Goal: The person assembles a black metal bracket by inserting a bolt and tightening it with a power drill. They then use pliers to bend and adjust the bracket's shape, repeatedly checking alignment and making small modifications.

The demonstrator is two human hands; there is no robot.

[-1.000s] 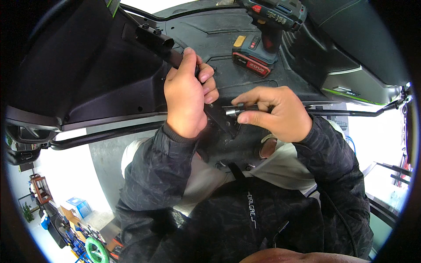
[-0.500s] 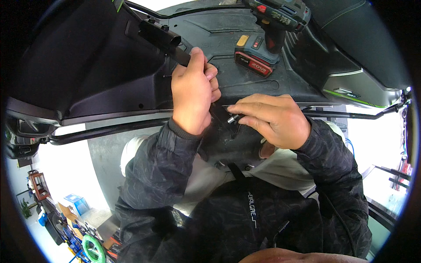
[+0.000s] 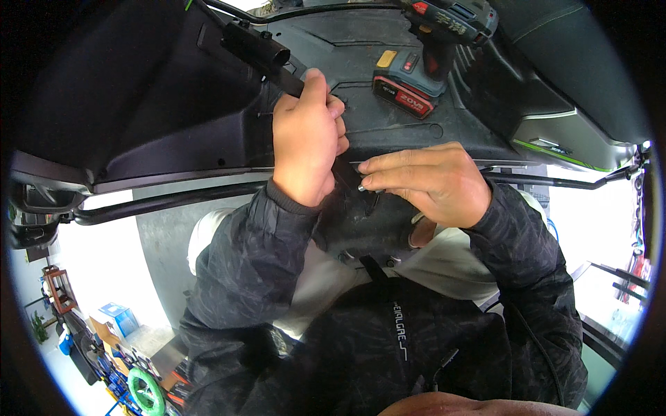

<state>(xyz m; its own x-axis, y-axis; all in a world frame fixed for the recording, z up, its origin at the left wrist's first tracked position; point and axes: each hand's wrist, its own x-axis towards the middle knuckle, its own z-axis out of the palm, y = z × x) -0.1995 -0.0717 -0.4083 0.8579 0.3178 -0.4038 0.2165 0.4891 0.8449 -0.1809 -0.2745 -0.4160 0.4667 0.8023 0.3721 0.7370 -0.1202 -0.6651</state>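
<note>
I've got left hand (image 3: 309, 142) clamped on black bar (image 3: 286, 80) over the footboard's (image 3: 326, 52) edge; right hand's (image 3: 440, 182) fingers pinch silver-tipped piece (image 3: 361, 188). Cordless driver (image 3: 438, 66) on footboard; grey floor (image 3: 166, 256) below, green coil (image 3: 134, 393) lower left.

the right hand (image 3: 444, 184) now sits a little nearer the left hand (image 3: 305, 142), its fingers (image 3: 406, 162) straightened from their curled pinch and laid flatter over the small silver-and-black cylinder (image 3: 361, 188), leaving only a bright tip where a longer silver end showed earlier.
</note>
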